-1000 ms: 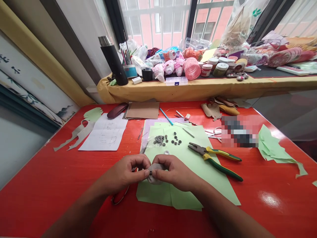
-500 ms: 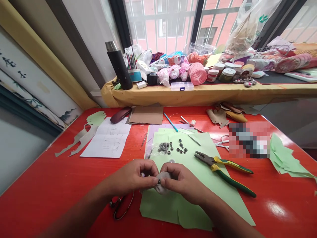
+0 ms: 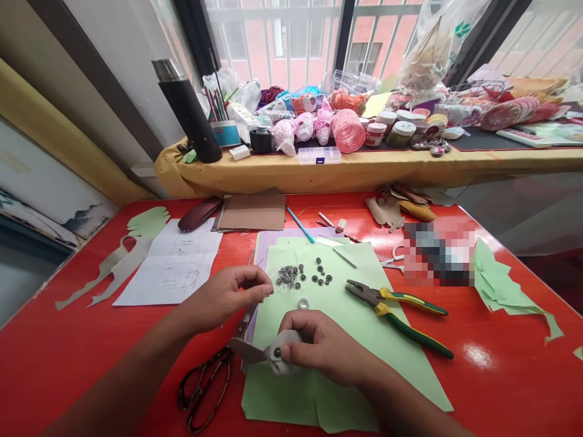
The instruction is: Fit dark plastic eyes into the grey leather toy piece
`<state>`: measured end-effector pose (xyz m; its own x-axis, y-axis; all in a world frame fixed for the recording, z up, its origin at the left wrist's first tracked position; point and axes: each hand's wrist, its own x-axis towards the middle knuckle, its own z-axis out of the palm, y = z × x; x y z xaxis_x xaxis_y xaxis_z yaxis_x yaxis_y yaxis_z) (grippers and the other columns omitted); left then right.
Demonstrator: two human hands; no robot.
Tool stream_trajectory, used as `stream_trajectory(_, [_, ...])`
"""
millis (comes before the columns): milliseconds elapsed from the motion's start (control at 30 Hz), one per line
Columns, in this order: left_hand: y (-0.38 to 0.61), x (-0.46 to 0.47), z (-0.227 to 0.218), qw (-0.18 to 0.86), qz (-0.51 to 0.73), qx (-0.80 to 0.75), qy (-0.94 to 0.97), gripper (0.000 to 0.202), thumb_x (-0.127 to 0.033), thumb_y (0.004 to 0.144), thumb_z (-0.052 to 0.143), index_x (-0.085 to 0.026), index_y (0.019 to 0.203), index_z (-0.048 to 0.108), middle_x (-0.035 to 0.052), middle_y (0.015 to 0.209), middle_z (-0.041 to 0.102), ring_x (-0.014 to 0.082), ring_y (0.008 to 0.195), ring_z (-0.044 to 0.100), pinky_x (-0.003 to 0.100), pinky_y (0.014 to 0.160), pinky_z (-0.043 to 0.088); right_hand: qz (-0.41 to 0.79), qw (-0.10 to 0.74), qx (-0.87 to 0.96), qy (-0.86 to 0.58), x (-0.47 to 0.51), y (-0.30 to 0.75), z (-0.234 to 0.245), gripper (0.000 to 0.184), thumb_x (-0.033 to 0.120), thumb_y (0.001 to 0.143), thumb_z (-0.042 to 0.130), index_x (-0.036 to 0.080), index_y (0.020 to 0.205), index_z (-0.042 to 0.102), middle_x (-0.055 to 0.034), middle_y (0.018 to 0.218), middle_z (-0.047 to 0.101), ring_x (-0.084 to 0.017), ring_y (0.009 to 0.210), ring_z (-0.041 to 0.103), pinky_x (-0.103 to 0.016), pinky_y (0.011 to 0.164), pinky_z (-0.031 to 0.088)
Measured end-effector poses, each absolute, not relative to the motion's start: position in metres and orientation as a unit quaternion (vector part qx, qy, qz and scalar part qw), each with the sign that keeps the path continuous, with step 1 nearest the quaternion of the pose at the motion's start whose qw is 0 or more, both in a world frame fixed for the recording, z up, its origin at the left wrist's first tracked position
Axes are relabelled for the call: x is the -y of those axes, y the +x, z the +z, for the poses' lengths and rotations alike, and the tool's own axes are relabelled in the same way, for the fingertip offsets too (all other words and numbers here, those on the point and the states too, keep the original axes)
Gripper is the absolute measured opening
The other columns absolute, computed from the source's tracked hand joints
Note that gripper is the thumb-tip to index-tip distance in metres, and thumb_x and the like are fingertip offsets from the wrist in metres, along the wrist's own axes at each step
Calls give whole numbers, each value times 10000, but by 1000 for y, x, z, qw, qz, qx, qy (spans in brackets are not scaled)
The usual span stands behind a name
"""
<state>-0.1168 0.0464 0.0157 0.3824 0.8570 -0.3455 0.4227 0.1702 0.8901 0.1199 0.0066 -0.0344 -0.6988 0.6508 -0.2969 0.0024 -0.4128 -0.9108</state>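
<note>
My right hand (image 3: 319,343) holds a grey piece of felt-like material (image 3: 248,351) between thumb and fingers, with a rounded flap sticking out to the left. A black snap button (image 3: 277,352) shows on the piece beside my thumb. My left hand (image 3: 237,297) is apart from it, over the left edge of the green sheets. Its thumb and fingers are pinched together, and whatever may be between them is hidden. Just beyond its fingertips lies a small clear bag of snap parts (image 3: 288,277). Several loose snap parts (image 3: 320,269) and a round metal disc (image 3: 303,304) rest on the green paper (image 3: 346,400).
Pliers (image 3: 380,297) with green and yellow handles lie to the right. Dark-handled scissors (image 3: 204,388) are at the lower left, partly under my left hand. A drawn-on white paper (image 3: 159,273) lies left on the red table (image 3: 68,370). A crowded window ledge (image 3: 255,173) runs behind.
My left hand has let go of the grey piece and moved up and left. My right hand keeps the piece, now turned so its flap and snap show. The whole view has shifted slightly.
</note>
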Motion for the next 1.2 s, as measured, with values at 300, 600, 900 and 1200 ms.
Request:
stream_trajectory(300, [-112, -61, 13, 531, 190, -529, 634, 344, -543, 893, 668, -201, 889, 712, 30, 859, 667, 215, 845, 594, 321, 786, 480, 803, 204, 459, -320, -7, 120, -33, 463, 525, 715, 900, 163, 814, 629, 2, 744, 635, -122, 661, 505, -239, 613, 382])
stream_trajectory(600, [-111, -62, 12, 519, 183, -518, 655, 369, -569, 909, 655, -205, 885, 713, 36, 869, 685, 216, 843, 620, 318, 772, 512, 802, 205, 464, -317, -6, 118, -32, 476, 569, 727, 872, 171, 818, 629, 2, 745, 640, -123, 659, 515, -244, 624, 400])
stream_trajectory(900, [-111, -79, 9, 478, 215, -541, 657, 355, -550, 909, 666, -199, 915, 719, 35, 870, 698, 217, 852, 628, 338, 806, 511, 811, 186, 467, -301, -2, 119, -29, 302, 416, 802, 807, 170, 839, 636, -2, 769, 646, -124, 673, 523, -239, 631, 409])
stream_trajectory(1200, [-99, -49, 10, 376, 179, -522, 744, 193, -362, 980, 596, -220, 909, 708, 33, 947, 722, 207, 868, 636, 320, 768, 496, 781, 121, 533, -303, 6, 118, -20, 140, 281, 800, 750, 188, 864, 667, 33, 745, 590, -110, 660, 478, -216, 578, 369])
